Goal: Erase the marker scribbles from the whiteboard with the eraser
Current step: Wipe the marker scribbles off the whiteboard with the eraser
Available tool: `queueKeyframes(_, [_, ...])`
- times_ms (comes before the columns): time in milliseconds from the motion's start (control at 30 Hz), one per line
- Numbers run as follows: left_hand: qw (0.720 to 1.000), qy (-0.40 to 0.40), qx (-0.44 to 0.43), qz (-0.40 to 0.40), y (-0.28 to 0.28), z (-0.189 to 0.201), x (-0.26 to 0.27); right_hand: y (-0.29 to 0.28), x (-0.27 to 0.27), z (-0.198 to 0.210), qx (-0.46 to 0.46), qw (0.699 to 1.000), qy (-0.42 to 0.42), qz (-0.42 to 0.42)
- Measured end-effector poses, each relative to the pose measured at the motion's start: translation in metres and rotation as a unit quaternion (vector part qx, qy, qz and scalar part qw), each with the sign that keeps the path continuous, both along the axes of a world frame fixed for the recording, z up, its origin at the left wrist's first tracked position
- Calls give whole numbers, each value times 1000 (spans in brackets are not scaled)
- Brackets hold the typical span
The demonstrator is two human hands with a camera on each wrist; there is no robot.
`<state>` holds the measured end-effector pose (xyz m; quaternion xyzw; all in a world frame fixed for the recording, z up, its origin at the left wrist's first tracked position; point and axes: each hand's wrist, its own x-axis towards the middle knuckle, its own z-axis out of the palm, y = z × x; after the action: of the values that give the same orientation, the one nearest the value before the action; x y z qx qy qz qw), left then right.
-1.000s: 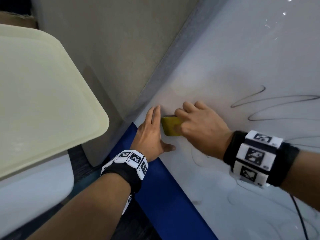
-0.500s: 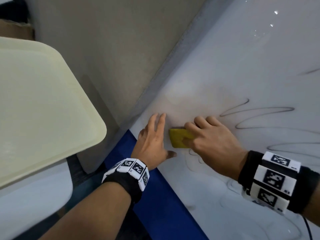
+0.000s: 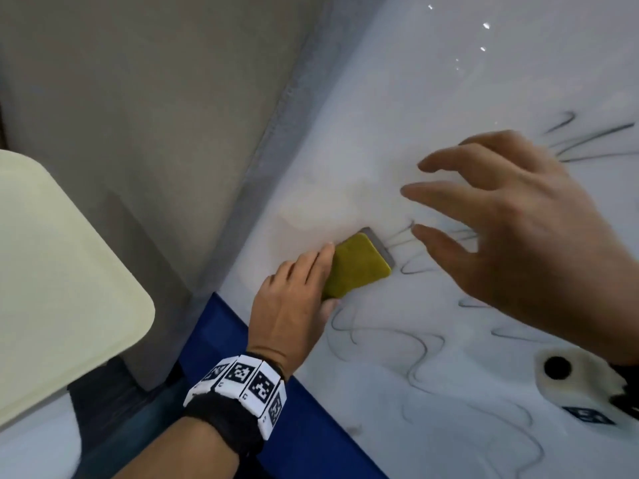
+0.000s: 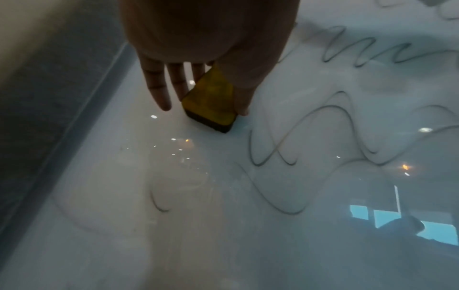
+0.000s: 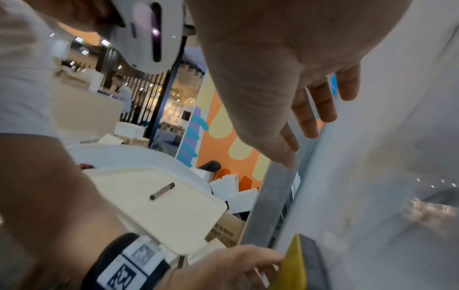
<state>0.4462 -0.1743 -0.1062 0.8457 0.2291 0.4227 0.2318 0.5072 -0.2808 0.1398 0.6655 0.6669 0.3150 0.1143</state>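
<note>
Holding the eraser (image 3: pixel 356 264) flat against the whiteboard (image 3: pixel 449 81), our left hand (image 3: pixel 294 299) pinches it from the near end: in the left wrist view the thumb lies along one long edge and the fingers along the other. It sits close to the board's left edge, just beside the grey frame (image 3: pixel 276 140), with its grey felt face on the board and its yellow back towards us. We judge it light and stiff across the back, with a soft felt that should slide easily on the glossy surface. Taking it by the two long edges, as now, seems the sound hold, so the palm can press down on the back.

Our right hand (image 3: pixel 511 229) hovers above the board with fingers spread and slightly bent, holding nothing. It is blurred, so we cannot be sure how far off the board it is.

Marker scribbles (image 3: pixel 397 337) loop over the board to the right of the eraser and below it, some just beside its felt edge. A cleaner, smeared patch lies above it.

To the left, on the desk, a cream tray (image 5: pixel 161 208) carries one small dark stick, perhaps a marker (image 5: pixel 162 191).
</note>
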Motion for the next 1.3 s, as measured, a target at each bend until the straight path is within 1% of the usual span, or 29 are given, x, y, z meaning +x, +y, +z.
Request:
queueKeyframes(67, [1000, 8, 9, 10, -2, 2, 1, -17, 2, 17, -15, 998, -65, -8])
queueKeyframes(200, [999, -1, -32, 14, -7, 5, 2, -50, 28, 37, -80, 981, -159, -75])
queueKeyframes(267, [998, -20, -68, 3, -12, 6, 4, -60, 41, 44, -101, 973, -194, -76])
queueKeyframes(300, [994, -35, -100, -3, -14, 7, 5, -62, 45, 46, -107, 970, -206, -73])
queueKeyframes(367, [982, -63, -178, -1, -22, 9, 9, -62, 49, 48, -111, 967, -218, -66])
queueKeyframes(400, [976, -70, -205, 7, -27, 11, 10, -61, 50, 47, -109, 968, -218, -62])
queueKeyframes(433, [974, -72, -214, 14, -32, 13, 12, -61, 50, 46, -107, 968, -216, -62])
queueKeyframes(467, [977, -70, -202, 15, -37, 14, 14, -60, 49, 45, -106, 969, -215, -64])
queueKeyframes(567, [993, -42, -114, -6, -46, 15, 15, -59, 49, 46, -114, 968, -213, -73])
queueKeyframes(600, [994, -41, -105, -5, -46, 16, 15, -60, 50, 46, -116, 968, -210, -77])
queueKeyframes(633, [991, -48, -121, 2, -45, 20, 16, -60, 50, 47, -118, 967, -209, -81])
queueKeyframes(733, [971, -68, -224, 43, -46, 39, 22, -58, 48, 49, -115, 968, -207, -79])
queueKeyframes(767, [968, -65, -237, 48, -49, 45, 23, -57, 47, 49, -112, 969, -206, -73])
queueKeyframes(800, [972, -57, -222, 45, -53, 49, 23, -57, 46, 49, -109, 971, -203, -70])
queueKeyframes(867, [990, -37, -137, 19, -67, 48, 21, -58, 45, 50, -107, 972, -199, -67])
queueKeyframes(933, [997, -23, -70, -11, -78, 41, 19, -58, 45, 50, -109, 972, -199, -62])
queueKeyframes(967, [997, -28, -67, -8, -78, 42, 20, -59, 45, 51, -109, 972, -201, -61])
queueKeyframes(1000, [995, -39, -89, 10, -75, 48, 22, -59, 45, 53, -109, 971, -203, -62])
queueKeyframes(1067, [980, -69, -178, 55, -61, 65, 27, -59, 45, 56, -113, 971, -203, -63])
queueKeyframes(1100, [972, -80, -209, 74, -54, 72, 29, -59, 45, 58, -115, 970, -203, -62])
queueKeyframes(1133, [969, -83, -216, 82, -52, 76, 31, -60, 45, 60, -117, 971, -202, -61])
queueKeyframes(1167, [975, -78, -195, 78, -55, 78, 31, -60, 46, 62, -116, 971, -200, -60])
queueKeyframes(1233, [991, -55, -116, 36, -75, 73, 27, -63, 47, 66, -109, 972, -199, -56])
queueKeyframes(1300, [996, -44, -77, 0, -93, 62, 22, -65, 46, 67, -104, 972, -203, -49])
